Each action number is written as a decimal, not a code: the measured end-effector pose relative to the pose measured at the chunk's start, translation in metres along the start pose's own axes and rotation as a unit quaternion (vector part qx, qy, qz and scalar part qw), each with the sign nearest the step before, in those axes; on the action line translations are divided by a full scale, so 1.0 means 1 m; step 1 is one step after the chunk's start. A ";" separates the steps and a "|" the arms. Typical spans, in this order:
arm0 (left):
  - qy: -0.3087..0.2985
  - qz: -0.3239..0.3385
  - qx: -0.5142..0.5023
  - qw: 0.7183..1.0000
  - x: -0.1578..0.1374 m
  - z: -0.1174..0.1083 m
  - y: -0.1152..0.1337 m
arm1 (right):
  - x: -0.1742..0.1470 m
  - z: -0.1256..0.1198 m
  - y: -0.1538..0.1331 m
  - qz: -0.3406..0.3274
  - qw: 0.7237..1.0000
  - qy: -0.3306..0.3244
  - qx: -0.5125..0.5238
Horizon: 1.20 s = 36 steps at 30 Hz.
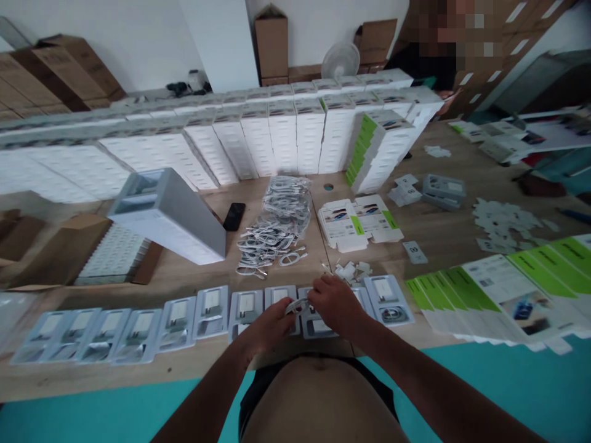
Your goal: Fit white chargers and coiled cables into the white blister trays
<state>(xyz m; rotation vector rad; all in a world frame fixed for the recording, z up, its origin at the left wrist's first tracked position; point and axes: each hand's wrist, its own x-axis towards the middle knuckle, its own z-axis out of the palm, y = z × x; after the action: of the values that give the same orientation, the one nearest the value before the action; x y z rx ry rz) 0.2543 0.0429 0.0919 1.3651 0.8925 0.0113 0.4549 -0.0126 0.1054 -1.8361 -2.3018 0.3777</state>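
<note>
- Head view: I take the cable heap in the middle of the wooden table as my landmark; part of it is in clear bags, and loose coils spill toward the person.
- The left hand, on the person's side of the heap, has its fingers closed around a coiled cable, which sits between the two hands above the trays.
- The right hand, nearer the person than the heap and a little to its right, has its fingers bunched at the coil's other side; I cannot tell whether they grip it or only touch it.
- A row of shallow trays runs along the person's side of the heap, well out to its left and some way to its right; many hold a white block, and the rightmost tray also holds a coil.
- Left of the heap lie a dark phone, then a tall stack of grey trays.
- Right of the heap lie flat printed cartons; farther right, white-and-green boxes.
- Beyond the heap stands a wall of white boxes; a co-worker is past its right end.
</note>
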 end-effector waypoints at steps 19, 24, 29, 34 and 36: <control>-0.007 0.015 -0.089 0.996 0.008 0.024 -0.031 | -0.026 0.058 -0.025 0.289 0.830 0.097 0.467; 0.043 0.086 0.212 0.972 0.008 0.026 -0.023 | -0.038 0.044 0.002 0.229 0.881 0.083 0.405; 0.003 0.145 0.301 0.943 0.031 0.050 0.005 | -0.060 0.016 0.043 0.200 0.882 -0.002 0.428; -0.049 0.216 0.276 0.935 0.059 0.080 0.018 | -0.107 0.001 0.086 0.225 0.895 -0.001 0.384; -0.056 0.234 0.284 0.928 0.067 0.088 0.011 | -0.130 0.015 0.097 0.237 0.910 0.023 0.341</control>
<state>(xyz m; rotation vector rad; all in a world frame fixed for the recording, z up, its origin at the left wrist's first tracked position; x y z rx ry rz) 0.3534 0.0058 0.0598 2.0794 0.4630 0.0421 0.5703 -0.1201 0.0644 -1.9254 -1.3746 1.0333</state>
